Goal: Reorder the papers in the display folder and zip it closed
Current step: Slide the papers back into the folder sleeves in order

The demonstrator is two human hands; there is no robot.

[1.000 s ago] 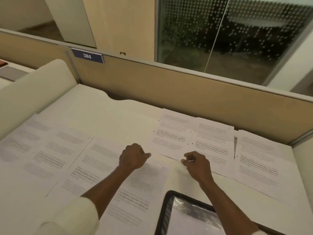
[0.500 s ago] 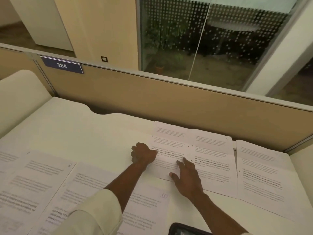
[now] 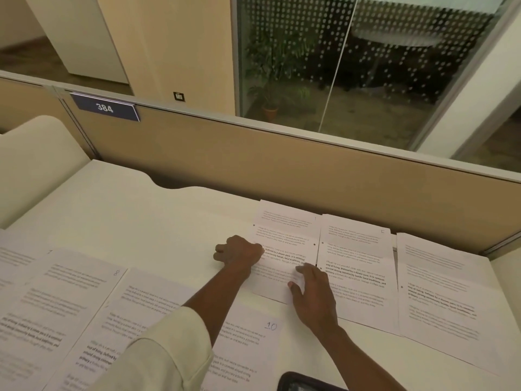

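**Both hands arrive on the far stack**

A second ago both hands hung loosely curled over the sheet marked 10 (image 3: 248, 334). They have since reached past its far edge and settled on the stack (image 3: 284, 238) that lies just beyond its far right corner. The left hand (image 3: 238, 251) sits at that stack's left edge, with its fingers (image 3: 222, 253) curled in. Whether they pinch the paper's edge or only butt against it, I cannot tell. The right hand (image 3: 313, 294) lies flat on the near part of the top page. Its fingers (image 3: 303, 268) are straight and spread, pressing down and holding nothing.

The view has also lifted. The display folder (image 3: 298, 383) filled much of the bottom of the picture a second ago; now only a black corner shows, just off the near right corner of the sheet marked 10, and neither its zip nor its pockets can be read.

The other papers lie where they were on the tabletop (image 3: 141, 215). A second stack (image 3: 355, 266) and a third stack (image 3: 439, 292) lie further right of the sheet marked 10, and the sheet marked 8 (image 3: 70, 292) lies just to its left.

With one palm pinning and the other hand at the edge, the person is probably about to square or lift this stack (likely the next pages in the sequence). Every sheet in view is outside the folder, so I judge the sorting to be mid-way, with refilling and zipping still ahead
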